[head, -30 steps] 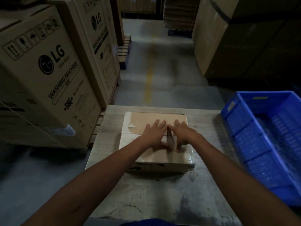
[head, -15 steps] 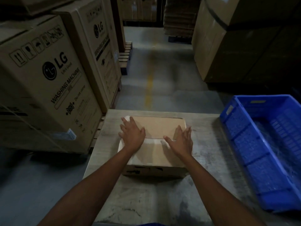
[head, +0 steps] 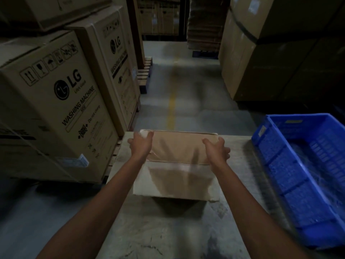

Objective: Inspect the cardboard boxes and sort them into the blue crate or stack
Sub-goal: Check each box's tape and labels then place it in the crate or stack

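A small taped cardboard box (head: pixel 177 165) is held above the grey table (head: pixel 168 230), its near edge lifted with a shadow beneath it. My left hand (head: pixel 141 144) grips the box's left side near the far corner, thumb on top. My right hand (head: pixel 217 149) grips the right side the same way. The blue crate (head: pixel 280 165) stands at the table's right edge and holds crumpled clear plastic film.
Tall washing-machine cartons (head: pixel 56 101) stand close on the left on wooden pallets (head: pixel 144 75). Big brown cartons (head: pixel 270 53) rise at the back right. A concrete aisle with a yellow line (head: pixel 171 109) runs ahead between them.
My hands slid from the middle of the box's top out to its two sides and took hold. The box has come up off the table, near edge raised.
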A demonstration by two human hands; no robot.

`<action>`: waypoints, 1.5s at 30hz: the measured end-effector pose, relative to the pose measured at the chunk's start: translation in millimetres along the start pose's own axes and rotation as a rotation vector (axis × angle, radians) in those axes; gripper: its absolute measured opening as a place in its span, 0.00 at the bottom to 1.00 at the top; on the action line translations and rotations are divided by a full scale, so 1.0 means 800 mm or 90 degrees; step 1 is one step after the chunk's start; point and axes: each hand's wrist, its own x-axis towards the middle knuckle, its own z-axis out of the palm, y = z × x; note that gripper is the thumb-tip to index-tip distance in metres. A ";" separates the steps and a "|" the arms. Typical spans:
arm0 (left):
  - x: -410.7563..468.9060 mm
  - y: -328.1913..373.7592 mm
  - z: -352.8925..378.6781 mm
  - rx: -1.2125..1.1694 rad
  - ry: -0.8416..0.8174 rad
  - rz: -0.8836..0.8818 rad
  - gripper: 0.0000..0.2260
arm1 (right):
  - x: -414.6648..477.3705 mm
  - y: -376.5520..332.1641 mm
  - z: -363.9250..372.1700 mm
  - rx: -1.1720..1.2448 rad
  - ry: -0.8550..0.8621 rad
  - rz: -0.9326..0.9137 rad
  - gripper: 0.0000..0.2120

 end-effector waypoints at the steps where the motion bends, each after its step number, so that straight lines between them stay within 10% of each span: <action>1: -0.001 0.004 -0.003 -0.016 0.016 0.012 0.32 | -0.005 -0.007 -0.001 0.006 0.015 -0.006 0.35; 24: -0.084 -0.089 -0.030 -0.072 0.078 0.153 0.15 | -0.068 0.066 -0.004 0.059 0.108 -0.067 0.29; 28: -0.092 -0.087 -0.053 0.091 0.085 0.311 0.19 | -0.073 0.053 -0.008 -0.077 0.212 -0.324 0.26; 34: -0.088 -0.048 -0.061 0.261 0.064 0.600 0.17 | -0.102 0.001 0.035 -0.195 -0.048 -0.664 0.12; 45: -0.089 -0.065 -0.036 0.472 0.003 0.522 0.17 | -0.106 0.001 0.084 -0.535 -0.129 -0.715 0.16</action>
